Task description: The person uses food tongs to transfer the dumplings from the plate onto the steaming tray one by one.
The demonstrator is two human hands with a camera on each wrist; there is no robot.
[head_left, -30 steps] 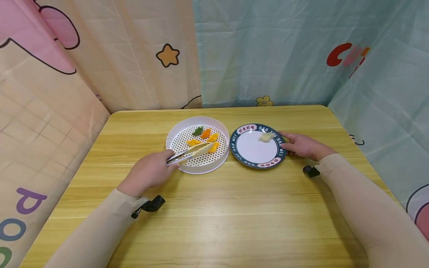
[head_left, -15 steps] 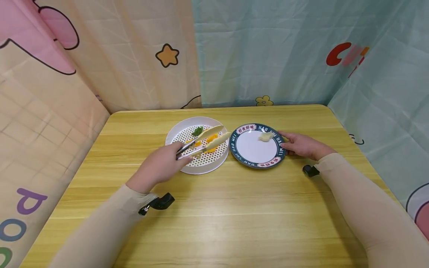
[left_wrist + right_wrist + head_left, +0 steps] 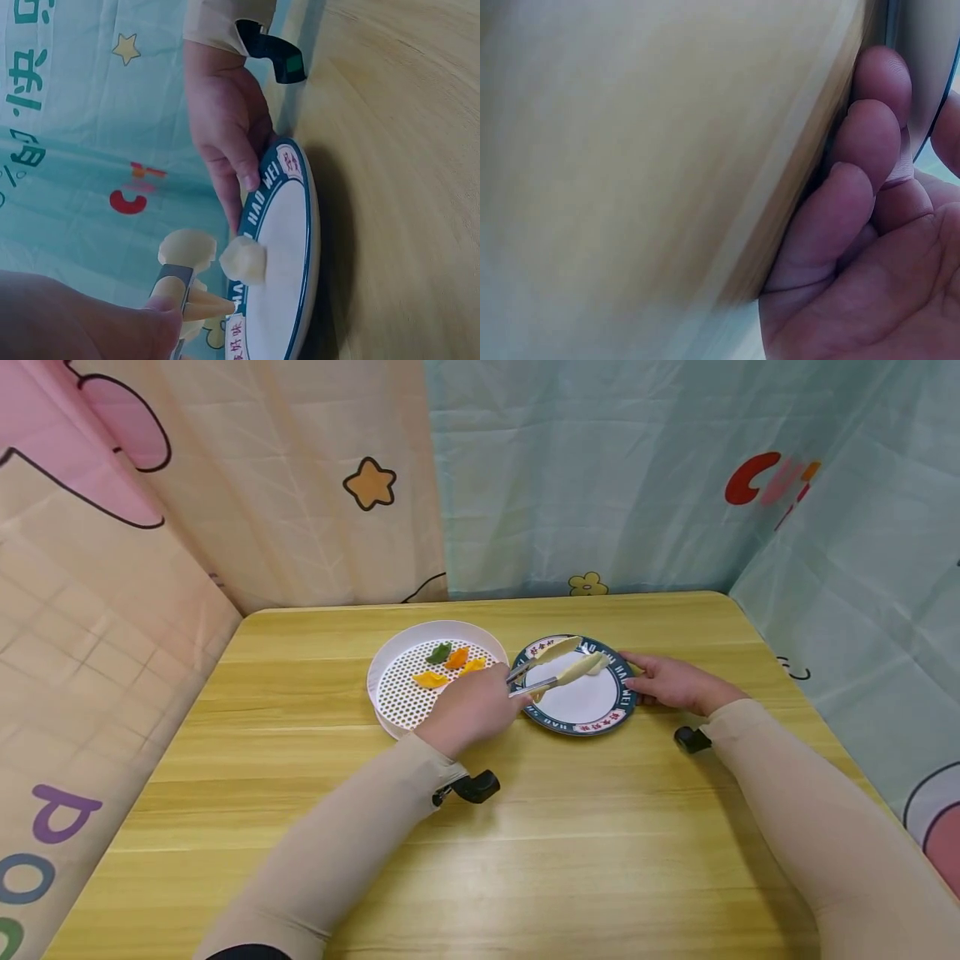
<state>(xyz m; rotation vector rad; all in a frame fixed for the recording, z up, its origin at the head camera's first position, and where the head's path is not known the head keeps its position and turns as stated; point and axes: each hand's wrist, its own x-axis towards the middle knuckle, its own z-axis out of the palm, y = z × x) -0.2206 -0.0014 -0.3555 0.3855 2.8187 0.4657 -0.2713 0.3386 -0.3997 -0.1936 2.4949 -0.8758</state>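
My left hand point(image 3: 476, 706) grips metal tongs point(image 3: 534, 688) with cream-coloured tips, which are spread apart over the plate. A round plate point(image 3: 558, 725) with a dark green lettered rim stands right of the steamer tray. On it sits a pale, dumpling-shaped piece point(image 3: 244, 260), partly behind the tong tips in the head view. The right hand point(image 3: 671, 682) pinches the plate's right rim, thumb on top and curled fingers point(image 3: 866, 142) underneath. The white perforated steamer tray point(image 3: 384, 664) holds a green dumpling point(image 3: 439, 652), an orange one point(image 3: 456, 657) and yellow ones point(image 3: 430, 679); my left hand hides part of it.
The tray and plate stand close together on a wood-grain table point(image 3: 525, 843). Printed curtains point(image 3: 637, 477) hang behind the table and along both sides. A black wrist camera mount point(image 3: 476, 787) juts out from the left sleeve.
My left hand has carried the tongs rightward, from over the steamer tray to over the plate. The right hand stays at the plate's rim, and the pale dumpling remains on the plate.
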